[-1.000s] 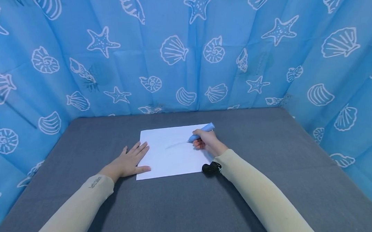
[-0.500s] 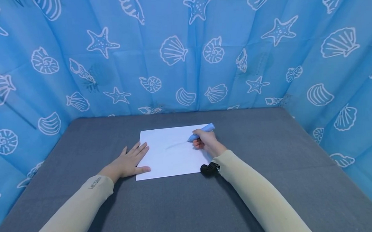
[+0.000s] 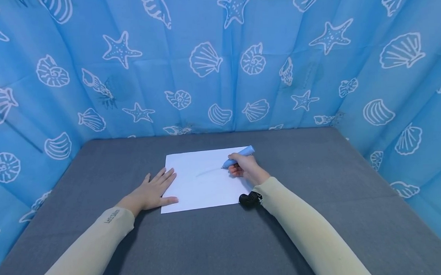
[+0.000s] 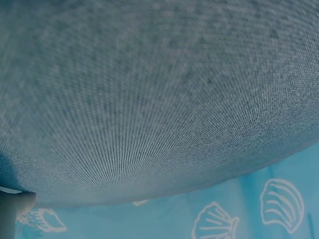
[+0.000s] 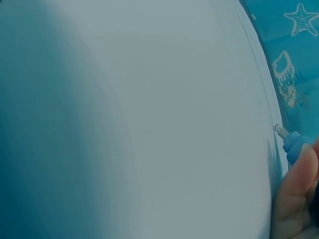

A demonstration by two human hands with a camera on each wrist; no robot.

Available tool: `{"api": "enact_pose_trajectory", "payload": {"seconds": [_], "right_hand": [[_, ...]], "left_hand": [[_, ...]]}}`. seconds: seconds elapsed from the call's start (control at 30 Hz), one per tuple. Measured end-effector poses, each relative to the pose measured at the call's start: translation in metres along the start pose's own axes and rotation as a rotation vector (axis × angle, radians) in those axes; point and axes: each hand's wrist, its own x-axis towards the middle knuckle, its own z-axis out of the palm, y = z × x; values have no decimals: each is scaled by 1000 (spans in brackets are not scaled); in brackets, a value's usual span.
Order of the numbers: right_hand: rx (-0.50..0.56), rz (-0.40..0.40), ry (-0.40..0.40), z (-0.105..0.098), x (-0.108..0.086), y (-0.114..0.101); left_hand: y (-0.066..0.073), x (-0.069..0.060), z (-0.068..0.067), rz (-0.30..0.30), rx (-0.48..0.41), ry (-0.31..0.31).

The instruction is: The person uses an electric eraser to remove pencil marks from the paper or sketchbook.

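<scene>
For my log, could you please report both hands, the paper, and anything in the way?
Left hand spread over left edge of white paper. Right hand grips blue marker pointing down at paper. No obstruction seen.

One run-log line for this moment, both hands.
left hand: spread on left edge of paper | right hand: holds blue marker | paper: faint streak left of marker

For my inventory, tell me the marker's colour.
The marker is light blue, clearest in the head view.
</scene>
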Motion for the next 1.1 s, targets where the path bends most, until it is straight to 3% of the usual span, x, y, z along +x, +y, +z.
{"api": "enact_pose_trajectory", "payload": {"seconds": [1.1], "right_hand": [[-20, 31, 18, 6, -2, -1]], "left_hand": [[3, -2, -3, -26, 2, -15]]}}
